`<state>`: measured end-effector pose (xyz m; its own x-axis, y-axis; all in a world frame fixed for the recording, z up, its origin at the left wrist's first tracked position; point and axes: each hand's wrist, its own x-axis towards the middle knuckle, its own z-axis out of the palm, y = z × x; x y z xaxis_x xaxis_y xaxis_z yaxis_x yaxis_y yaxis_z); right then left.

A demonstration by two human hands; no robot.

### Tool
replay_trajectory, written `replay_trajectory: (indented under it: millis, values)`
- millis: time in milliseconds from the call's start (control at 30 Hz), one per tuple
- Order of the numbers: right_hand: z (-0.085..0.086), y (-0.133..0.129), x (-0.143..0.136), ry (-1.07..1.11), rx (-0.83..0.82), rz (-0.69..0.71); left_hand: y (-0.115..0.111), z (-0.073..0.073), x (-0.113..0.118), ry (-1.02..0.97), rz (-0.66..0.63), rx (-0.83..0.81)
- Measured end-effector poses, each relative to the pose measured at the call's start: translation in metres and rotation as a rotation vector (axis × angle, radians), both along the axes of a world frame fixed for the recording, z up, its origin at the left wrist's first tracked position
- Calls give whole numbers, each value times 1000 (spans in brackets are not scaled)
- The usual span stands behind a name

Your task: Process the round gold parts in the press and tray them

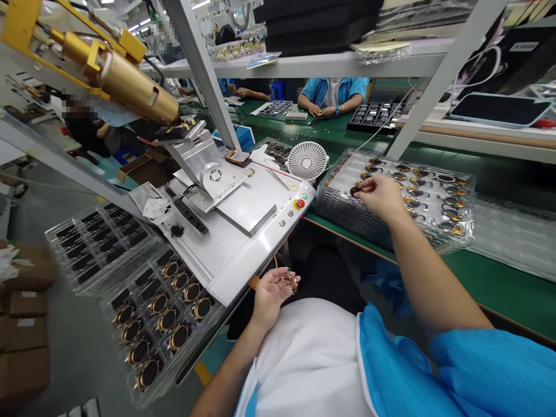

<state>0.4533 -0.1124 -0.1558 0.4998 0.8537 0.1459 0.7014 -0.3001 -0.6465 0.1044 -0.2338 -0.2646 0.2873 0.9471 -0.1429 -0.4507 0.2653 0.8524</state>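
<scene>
Low in front of my body, my left hand [271, 292] holds a gold ring-shaped watch case [290, 282] in its curled fingers. My right hand [381, 197] reaches over a stack of clear plastic trays [347, 209]. Its fingertips pinch a dark round watch part [356, 190] at the left side of the top tray. Around it lie rows of similar dark round parts [452, 214] with thin black tails and amber glints. Part of the tray is hidden under my right hand and forearm.
A white machine base [243, 260] with a red stop button [299, 204] stands left of centre, under a gold cylinder [134, 87]. A white fan [308, 161] sits behind. Trays of gold-rimmed watch cases [167, 318] lie at lower left. Across the bench, a person [332, 95] sits.
</scene>
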Motion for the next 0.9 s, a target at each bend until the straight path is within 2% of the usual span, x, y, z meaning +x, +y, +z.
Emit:
replay_trajectory:
  millis: [67,133,200,267,333,400,533,633,900]
  values:
    - [-1,-24,-29,41,203,175,-2,10,-2,-21,-17,-11]
    - [-6,-50,-64,46,400,496,-3,25,-3,-49,-54,-11]
    - [-15,-71,-97,15,535,784,-2,38,-4,-76,-109,-1]
    - [-25,-84,-122,-24,628,951,-1,47,-6,-92,-164,4]
    - [-34,-88,-136,-29,693,1006,-1,50,-9,-88,-196,0]
    - [-39,-89,-141,9,686,1040,-2,48,-13,-70,-192,-9]
    - [-38,-87,-139,231,408,1141,-7,39,-15,-51,-159,-41]
    - [-36,-86,-140,328,265,1082,-10,36,-13,-62,-155,-42]
    - [-40,-85,-148,387,352,1071,-9,32,-11,-99,-115,-51]
